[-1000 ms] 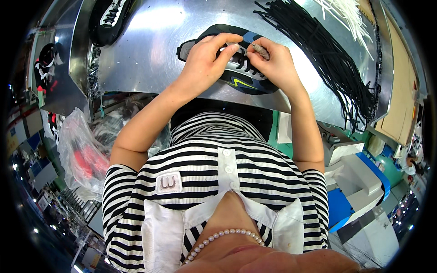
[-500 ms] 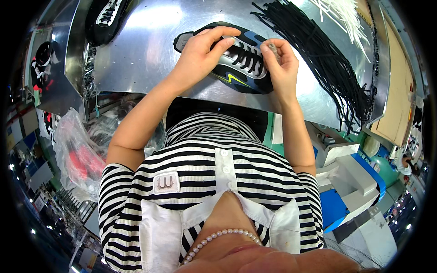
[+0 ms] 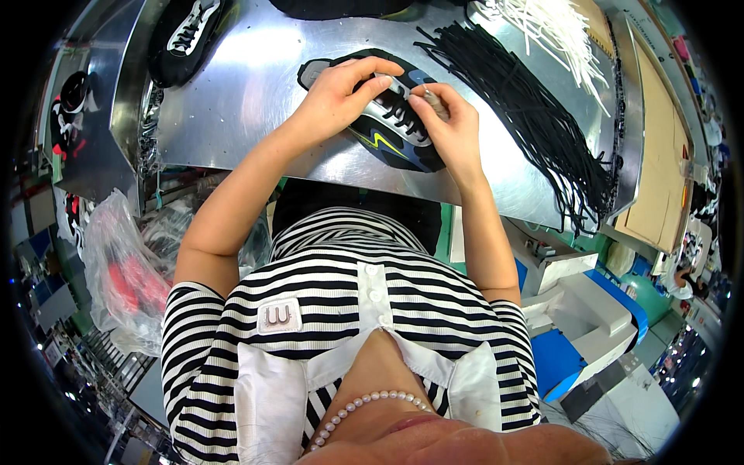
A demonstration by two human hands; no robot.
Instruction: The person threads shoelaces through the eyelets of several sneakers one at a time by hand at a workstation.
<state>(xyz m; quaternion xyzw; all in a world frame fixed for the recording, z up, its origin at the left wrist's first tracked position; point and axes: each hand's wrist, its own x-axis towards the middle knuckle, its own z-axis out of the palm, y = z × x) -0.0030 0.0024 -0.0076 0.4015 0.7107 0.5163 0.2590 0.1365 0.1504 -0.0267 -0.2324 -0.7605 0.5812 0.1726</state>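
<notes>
A dark sneaker (image 3: 391,151) with a silver lace panel and a yellow-green zigzag lies on the metal bench in front of me, its toe to the right. Black laces (image 3: 404,118) cross its eyelet rows. My left hand (image 3: 335,97) grips the sneaker near its collar, thumb and forefinger bent over the upper end of the lacing. Between the fingers of my right hand (image 3: 451,128) is a small tool with a greyish handle (image 3: 439,107). Its thin tip is at the eyelets on the far side; the fingers partly hide it.
A long bundle of black laces (image 3: 527,116) lies to the right, with white laces (image 3: 546,31) beyond it. Another black shoe (image 3: 182,43) stands at the far left, and part of a dark shoe (image 3: 341,6) shows at the top. The metal bench (image 3: 225,124) ends just before my body.
My right hand has moved left with the small tool, from near the toe to the middle of the lacing. My left hand stays on the sneaker. The view has shifted slightly.
</notes>
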